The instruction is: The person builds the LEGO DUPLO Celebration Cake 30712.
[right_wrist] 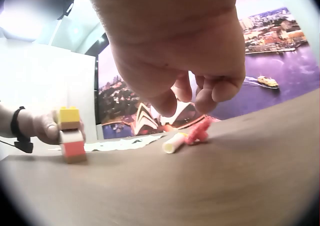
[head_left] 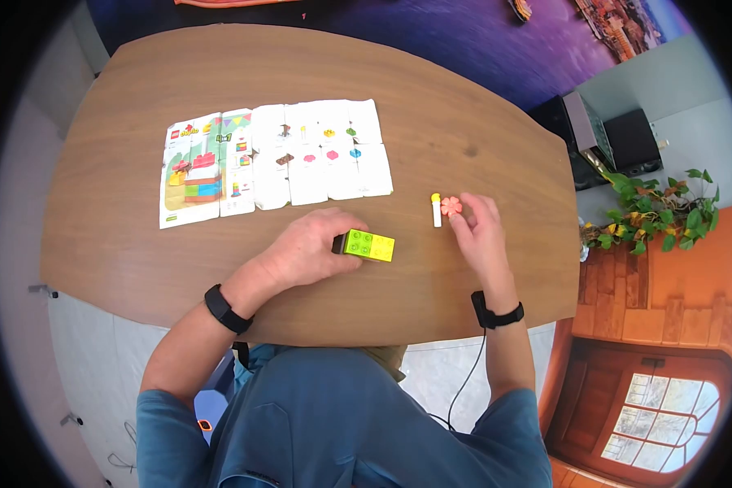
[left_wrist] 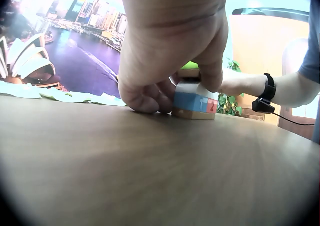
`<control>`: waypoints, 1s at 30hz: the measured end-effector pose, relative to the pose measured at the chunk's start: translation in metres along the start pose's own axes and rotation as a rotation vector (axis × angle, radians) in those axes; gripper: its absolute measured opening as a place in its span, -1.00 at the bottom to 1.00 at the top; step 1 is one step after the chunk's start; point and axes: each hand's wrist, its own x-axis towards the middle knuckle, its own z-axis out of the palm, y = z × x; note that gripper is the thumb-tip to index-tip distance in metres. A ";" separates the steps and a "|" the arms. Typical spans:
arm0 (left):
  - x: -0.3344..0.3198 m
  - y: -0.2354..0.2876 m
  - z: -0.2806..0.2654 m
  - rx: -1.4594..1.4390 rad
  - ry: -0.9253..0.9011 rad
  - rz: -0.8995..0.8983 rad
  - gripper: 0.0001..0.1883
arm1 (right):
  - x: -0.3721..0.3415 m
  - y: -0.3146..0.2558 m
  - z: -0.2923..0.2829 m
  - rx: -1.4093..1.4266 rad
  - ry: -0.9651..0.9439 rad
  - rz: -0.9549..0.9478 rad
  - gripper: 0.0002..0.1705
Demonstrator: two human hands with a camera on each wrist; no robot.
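Observation:
My left hand (head_left: 301, 248) grips a stack of toy building bricks (head_left: 370, 244) standing on the table, fingers behind it and thumb in front. On top are a lime-green and a yellow part; in the left wrist view the lower layers of the stack (left_wrist: 194, 103) show white, blue, red and tan. My right hand (head_left: 483, 236) hovers with bent fingers and thumb at a coral flower piece (head_left: 450, 206). Just left of the flower lies a white candle piece (head_left: 436, 213) with a yellow flame. In the right wrist view, a gap shows between the fingertips and the flower (right_wrist: 198, 132).
A creased paper building sheet (head_left: 272, 195) with printed brick pictures lies on the wooden table (head_left: 455, 122), beyond my left hand. The table's near edge runs close to my body. A leafy plant (head_left: 659, 211) and dark boxes (head_left: 634, 140) stand past the right edge.

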 end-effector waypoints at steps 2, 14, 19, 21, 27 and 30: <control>0.000 -0.001 0.002 0.002 0.042 0.030 -0.54 | -0.011 -0.017 0.006 0.226 -0.044 -0.163 -0.51; 0.001 0.005 -0.011 -0.783 -0.224 -0.449 -0.34 | -0.028 -0.078 0.030 0.829 -0.601 0.094 -0.34; -0.002 -0.005 -0.011 -1.008 -0.305 -0.343 -0.30 | -0.025 -0.075 0.027 0.887 -0.630 0.142 -0.33; -0.001 -0.009 -0.011 -1.061 -0.338 -0.328 -0.28 | -0.026 -0.073 0.028 0.943 -0.611 0.168 -0.33; 0.002 -0.003 -0.010 -0.888 -0.281 -0.477 -0.36 | -0.029 -0.073 0.032 0.854 -0.610 0.115 -0.34; 0.001 -0.009 0.000 -0.836 -0.220 -0.356 -0.41 | -0.030 -0.070 0.027 0.799 -0.635 0.104 -0.42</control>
